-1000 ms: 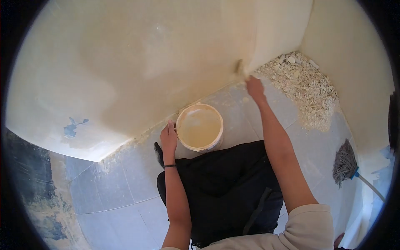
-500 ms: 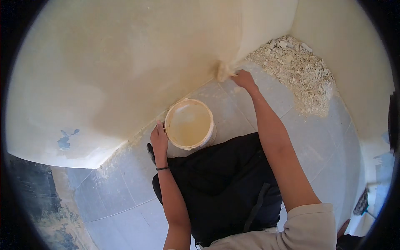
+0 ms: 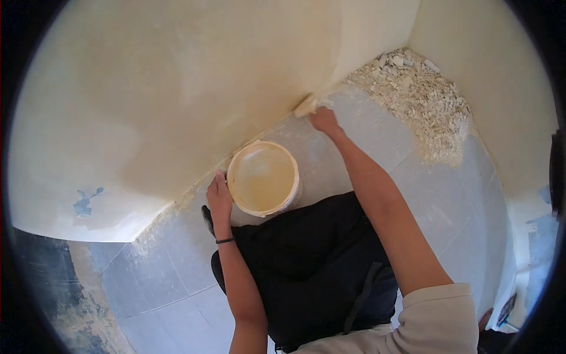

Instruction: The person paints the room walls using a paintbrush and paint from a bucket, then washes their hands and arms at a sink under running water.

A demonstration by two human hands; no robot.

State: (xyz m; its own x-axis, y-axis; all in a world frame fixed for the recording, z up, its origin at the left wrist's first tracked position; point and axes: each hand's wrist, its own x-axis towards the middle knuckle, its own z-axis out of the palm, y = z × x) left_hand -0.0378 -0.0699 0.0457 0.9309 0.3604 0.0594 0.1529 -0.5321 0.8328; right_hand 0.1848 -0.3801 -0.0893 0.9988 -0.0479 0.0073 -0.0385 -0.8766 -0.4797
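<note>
A round bucket (image 3: 263, 178) of cream-coloured liquid stands on the grey tiled floor, close against the wall. My left hand (image 3: 219, 197) is at the bucket's left side, its fingers closed at the rim or handle. My right hand (image 3: 325, 120) grips a brush (image 3: 306, 105), whose pale bristles touch the foot of the wall (image 3: 194, 88), up and to the right of the bucket. The wall shows darker damp-looking patches above the bucket.
A heap of pale plaster chips (image 3: 418, 97) lies in the corner at the upper right. Part of a mop (image 3: 506, 311) shows at the lower right. Blue-grey bare patches (image 3: 87, 202) mark the wall at the left. Grey tiles (image 3: 171, 265) spread around my legs.
My right hand has moved left and slightly down along the wall's foot with the brush. My left hand stays at the bucket. The view has shifted, and the mop sits nearer the lower right edge.
</note>
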